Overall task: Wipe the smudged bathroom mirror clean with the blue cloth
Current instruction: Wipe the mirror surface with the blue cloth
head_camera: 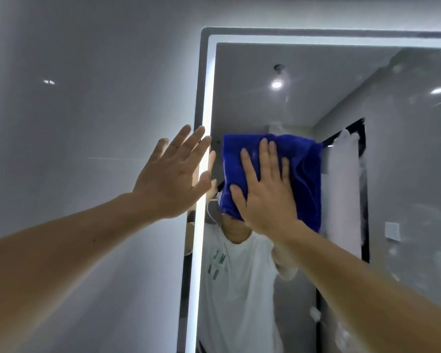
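Observation:
The bathroom mirror (252, 98) hangs on the wall with a lit white strip along its left and top edges. White smudges cover its right part. A folded blue cloth (306, 169) lies flat against the glass in the mirror's left half. My right hand (262, 189) presses on the cloth with straight, spread fingers. My left hand (173, 174) is open with straight fingers at the mirror's lit left edge; I cannot tell whether it touches the frame.
A glossy grey wall (87, 123) fills the left side. The mirror reflects a person in a white T-shirt, a ceiling light and a dark door frame.

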`<state>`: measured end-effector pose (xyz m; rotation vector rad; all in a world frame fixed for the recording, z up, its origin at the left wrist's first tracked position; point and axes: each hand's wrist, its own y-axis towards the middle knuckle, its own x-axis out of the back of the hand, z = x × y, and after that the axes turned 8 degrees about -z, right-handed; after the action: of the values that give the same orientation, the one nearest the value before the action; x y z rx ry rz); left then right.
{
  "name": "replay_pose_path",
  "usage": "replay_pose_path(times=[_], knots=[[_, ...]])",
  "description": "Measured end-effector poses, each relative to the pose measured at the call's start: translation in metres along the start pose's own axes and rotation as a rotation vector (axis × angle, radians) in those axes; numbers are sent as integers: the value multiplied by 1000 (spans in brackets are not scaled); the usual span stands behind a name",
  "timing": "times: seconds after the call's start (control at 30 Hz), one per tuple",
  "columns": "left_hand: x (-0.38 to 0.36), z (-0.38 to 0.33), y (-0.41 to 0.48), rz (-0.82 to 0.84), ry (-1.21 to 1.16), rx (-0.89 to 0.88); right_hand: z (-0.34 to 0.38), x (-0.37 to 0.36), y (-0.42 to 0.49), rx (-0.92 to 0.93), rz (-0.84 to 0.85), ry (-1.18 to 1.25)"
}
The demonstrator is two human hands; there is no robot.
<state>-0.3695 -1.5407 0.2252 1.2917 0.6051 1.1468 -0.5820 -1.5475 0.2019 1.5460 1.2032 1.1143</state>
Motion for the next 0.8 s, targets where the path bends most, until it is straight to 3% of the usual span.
replay_pose_path(times=[0.27,0.47,0.63,0.8], knots=[[1,-1,5,-12,3,-4,15,-13,-113,190,114,16],[3,-1,21,-46,-24,2,-20,-9,-88,424,152,-9],[0,0,43,-46,-27,34,-49,5,10,183,28,-47],[-2,1,54,-77,2,29,-73,9,101,14,14,-61]])
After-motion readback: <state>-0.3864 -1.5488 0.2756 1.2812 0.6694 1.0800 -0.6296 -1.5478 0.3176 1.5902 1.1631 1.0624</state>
